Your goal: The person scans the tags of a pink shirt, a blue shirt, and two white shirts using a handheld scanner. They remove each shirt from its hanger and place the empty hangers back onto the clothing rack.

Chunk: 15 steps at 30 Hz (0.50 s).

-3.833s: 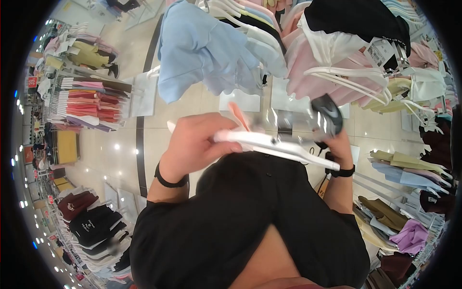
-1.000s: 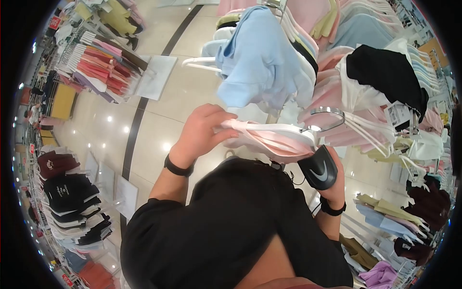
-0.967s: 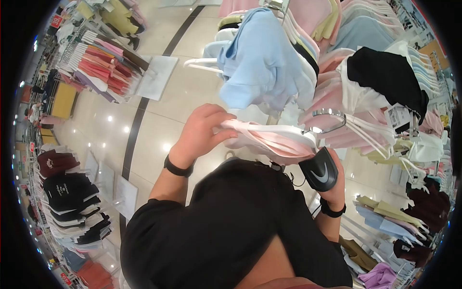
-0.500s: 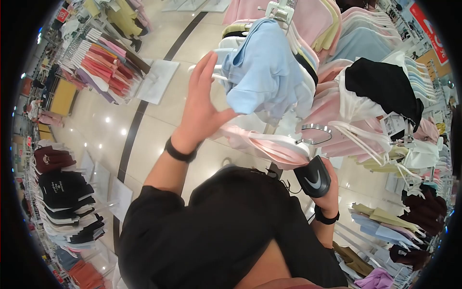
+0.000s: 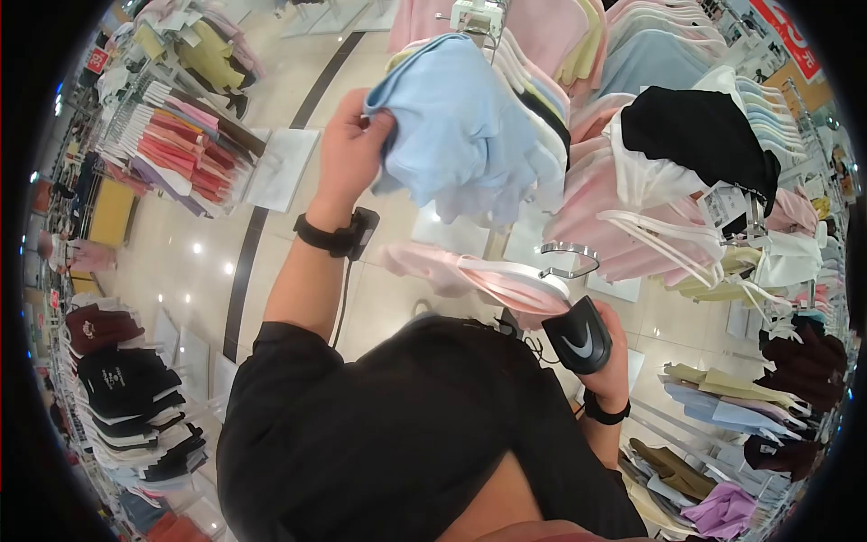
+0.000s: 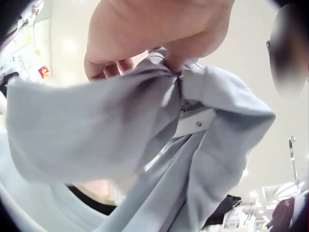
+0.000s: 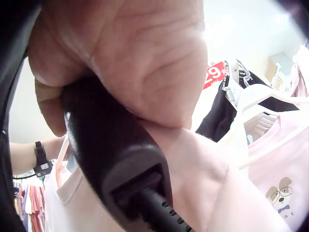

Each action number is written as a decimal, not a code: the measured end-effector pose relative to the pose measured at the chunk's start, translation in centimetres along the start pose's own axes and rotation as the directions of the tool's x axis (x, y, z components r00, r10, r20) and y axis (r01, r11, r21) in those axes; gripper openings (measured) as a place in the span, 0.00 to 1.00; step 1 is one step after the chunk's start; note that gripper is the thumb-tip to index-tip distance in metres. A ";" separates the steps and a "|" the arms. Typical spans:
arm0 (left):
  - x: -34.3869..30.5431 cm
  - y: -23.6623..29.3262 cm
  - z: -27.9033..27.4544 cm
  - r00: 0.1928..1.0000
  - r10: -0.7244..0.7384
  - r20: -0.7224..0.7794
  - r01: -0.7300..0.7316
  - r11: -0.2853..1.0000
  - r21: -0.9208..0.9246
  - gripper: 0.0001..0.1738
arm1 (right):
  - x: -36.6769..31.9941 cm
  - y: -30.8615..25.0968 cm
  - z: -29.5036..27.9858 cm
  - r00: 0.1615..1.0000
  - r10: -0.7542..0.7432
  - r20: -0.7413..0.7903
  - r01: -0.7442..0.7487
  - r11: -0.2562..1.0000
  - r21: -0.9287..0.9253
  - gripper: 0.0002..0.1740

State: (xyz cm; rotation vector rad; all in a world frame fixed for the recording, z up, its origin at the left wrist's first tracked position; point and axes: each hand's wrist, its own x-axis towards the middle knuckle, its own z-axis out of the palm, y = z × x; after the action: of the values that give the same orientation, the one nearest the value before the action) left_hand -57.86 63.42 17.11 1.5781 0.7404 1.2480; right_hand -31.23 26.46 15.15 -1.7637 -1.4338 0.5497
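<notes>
Two hands are in the head view, both grasping. On the left, the left hand point(image 5: 354, 149) pinches the near left edge of a light blue garment point(image 5: 452, 126) between thumb and fingers. The garment is bunched at the front of a row of clothes on white hangers. On the right and nearer the body, the right hand point(image 5: 615, 354) grips a black handheld device point(image 5: 580, 336) with a pale curved mark. Just left of the device, a pink garment point(image 5: 424, 264) lies along a white hanger, its metal hook point(image 5: 569, 247) above; whether the right hand also holds this hanger cannot be told. Farther right, a black garment point(image 5: 691, 135) drapes over pale clothes.

In the left wrist view, the thumb presses into the gathered fabric of the light blue garment, which looks greyer here and hangs in folds below the hand.

In the right wrist view, the palm and fingers wrap the device, and a black cord point(image 7: 166, 212) leaves its end. Pale pink cloth is beside it; at far right hangs a pink top point(image 7: 285, 169) with a printed animal in glasses.
</notes>
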 end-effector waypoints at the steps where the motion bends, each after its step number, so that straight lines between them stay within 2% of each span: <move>1: 0.1 1.7 0.4 0.999 0.031 -0.038 -0.033 0.997 -0.062 0.13 | -0.1 0.3 0.0 1.000 -0.025 -0.007 0.025 1.000 -0.016 0.25; 4: 0.9 4.9 0.7 0.982 0.159 -0.105 -0.180 0.952 -0.248 0.14 | -0.4 0.7 -0.1 0.997 -0.070 -0.011 0.070 0.997 -0.031 0.28; 8: 0.2 8.6 3.0 0.942 0.334 -0.025 -0.331 0.915 -0.229 0.16 | -0.1 0.7 -0.2 0.998 -0.065 -0.005 0.065 0.998 -0.007 0.28; 12: -1.0 10.7 4.4 0.818 0.521 0.243 -0.472 0.850 -0.233 0.15 | 0.0 1.0 -0.2 0.998 -0.056 0.013 0.056 0.998 0.009 0.28; 15: -2.0 10.5 2.8 0.733 0.542 0.412 -0.550 0.828 -0.111 0.12 | -0.1 0.9 -0.1 1.000 0.021 0.019 -0.023 0.992 0.121 0.28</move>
State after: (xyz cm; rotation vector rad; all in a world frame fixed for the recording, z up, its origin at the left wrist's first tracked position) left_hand -56.81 57.08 26.11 2.0831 -0.0183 1.2195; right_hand -30.60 26.28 14.51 -1.6838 -1.3655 0.6525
